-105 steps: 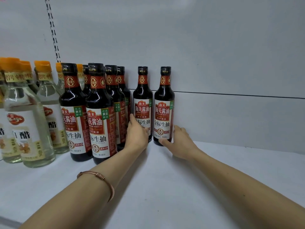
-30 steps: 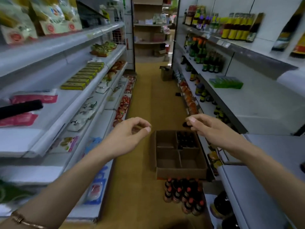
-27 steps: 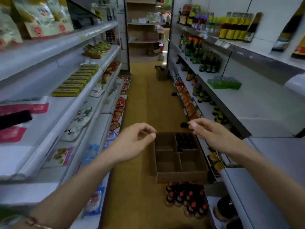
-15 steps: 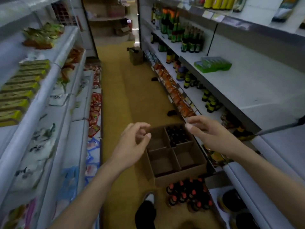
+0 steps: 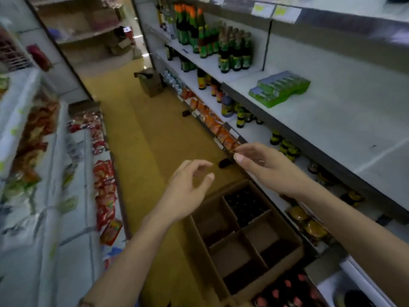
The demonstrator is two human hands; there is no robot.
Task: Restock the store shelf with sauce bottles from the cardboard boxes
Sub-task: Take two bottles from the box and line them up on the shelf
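Aisle view from your head camera. Your left hand hangs above the floor, fingers loosely curled, grasping nothing. Your right hand, at about 2 o'clock from the left, is likewise released, fingers loosely extended with the fingertips close together; nothing is held. Below both hands, at 6 o'clock, the cardboard box sits on the yellow floor, divided into four compartments; dark sauce bottles fill only its far right compartment. Red-capped bottles stand on the floor at the box's 5 o'clock. A green pack lies on the right-hand shelf.
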